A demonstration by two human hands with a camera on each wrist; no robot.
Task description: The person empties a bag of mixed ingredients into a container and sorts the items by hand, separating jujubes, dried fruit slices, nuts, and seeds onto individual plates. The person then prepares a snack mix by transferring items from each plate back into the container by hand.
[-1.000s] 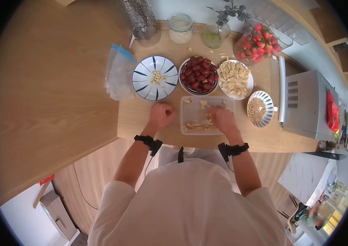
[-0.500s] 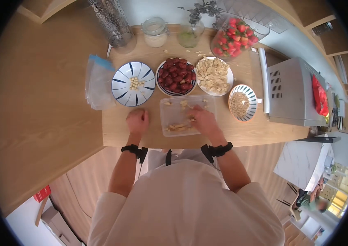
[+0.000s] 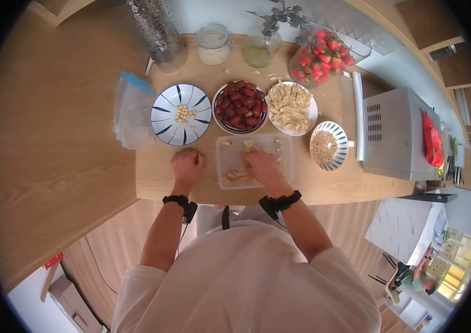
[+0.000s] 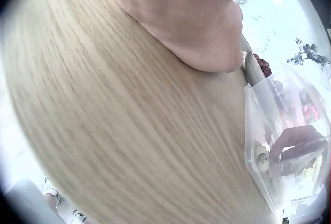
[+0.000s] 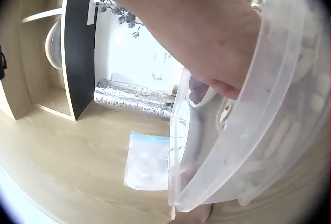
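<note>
My right hand (image 3: 264,165) reaches down into a clear plastic box (image 3: 220,166), fingers bent over pale dried pieces (image 3: 237,177) scattered on its floor. Whether the fingertips pinch a piece, I cannot tell. Left of the box, my left hand (image 3: 188,167) rests on the table, loosely curled and holding nothing. Behind the box stand a plate of red dates (image 3: 241,105) and a white plate heaped with pale dried slices (image 3: 291,106). A blue-striped plate (image 3: 164,121) carries small pale round seeds (image 3: 183,114). To the right sits a striped bowl (image 3: 340,161) of pale grains (image 3: 323,147).
Zip bags (image 3: 134,117) lie at the left. Along the back are a glass jar (image 3: 213,49), a glass vase (image 3: 257,54) and a clear container of strawberries (image 3: 324,58). A silver appliance (image 3: 393,133) bounds the right side.
Inside the box my right hand has moved left, toward the box's middle. The left hand stays on the table. The head view has shifted, so the tabletop sits further left in the picture.
</note>
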